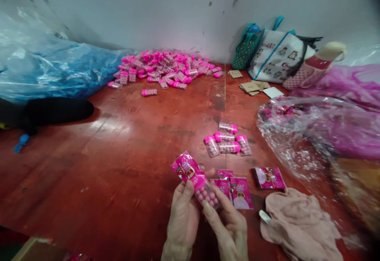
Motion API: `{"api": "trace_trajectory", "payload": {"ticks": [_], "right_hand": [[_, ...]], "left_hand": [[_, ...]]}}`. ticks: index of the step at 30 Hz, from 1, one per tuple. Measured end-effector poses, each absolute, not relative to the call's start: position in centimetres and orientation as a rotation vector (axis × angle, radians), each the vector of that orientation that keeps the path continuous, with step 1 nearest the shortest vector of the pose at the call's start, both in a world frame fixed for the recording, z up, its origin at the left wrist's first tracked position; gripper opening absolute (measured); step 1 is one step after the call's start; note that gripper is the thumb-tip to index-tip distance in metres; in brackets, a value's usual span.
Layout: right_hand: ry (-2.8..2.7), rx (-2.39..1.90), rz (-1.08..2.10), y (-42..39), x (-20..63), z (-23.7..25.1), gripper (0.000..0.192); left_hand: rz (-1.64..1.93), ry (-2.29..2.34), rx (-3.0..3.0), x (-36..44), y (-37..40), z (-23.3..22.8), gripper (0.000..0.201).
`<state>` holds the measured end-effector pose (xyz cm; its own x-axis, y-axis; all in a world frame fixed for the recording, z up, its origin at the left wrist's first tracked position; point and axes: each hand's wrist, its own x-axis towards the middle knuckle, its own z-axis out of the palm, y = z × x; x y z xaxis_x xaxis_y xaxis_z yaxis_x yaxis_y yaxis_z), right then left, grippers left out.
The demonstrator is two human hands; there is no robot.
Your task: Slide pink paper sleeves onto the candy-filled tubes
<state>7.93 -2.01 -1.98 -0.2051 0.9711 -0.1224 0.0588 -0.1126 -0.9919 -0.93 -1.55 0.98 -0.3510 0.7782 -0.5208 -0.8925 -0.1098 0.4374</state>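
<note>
Pink label [186,168] half-wrapped on a clear candy tube [204,193]: the labelling step looks to be in hand. The left hand [181,217] grips the tube with its thumb on the label; the right hand [228,223] pinches the tube's lower end. Both sit just above the tabletop [118,154]. Right of the hands lie loose labels [240,191], beyond them five bare tubes [227,142], far beyond a finished pile [169,69]. A cloth [299,223] lies by the right hand. Next, I judge, the label needs seating snugly, held square.
</note>
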Motion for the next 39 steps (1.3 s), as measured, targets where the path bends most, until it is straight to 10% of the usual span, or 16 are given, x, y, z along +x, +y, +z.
{"api": "trace_trajectory", "payload": {"ticks": [13,39], "right_hand": [[-1.76,-1.01,0.993,-1.6,8.0,-2.0,0.045],[-0.783,-1.01,2.006,-0.9,7.1,-0.5,0.03]], "left_hand": [[1.726,0.893,-0.168,-1.5,-1.8,1.2,0.017],[1.639,1.079,-0.081,-0.8,-1.8,1.9,0.03]]}}
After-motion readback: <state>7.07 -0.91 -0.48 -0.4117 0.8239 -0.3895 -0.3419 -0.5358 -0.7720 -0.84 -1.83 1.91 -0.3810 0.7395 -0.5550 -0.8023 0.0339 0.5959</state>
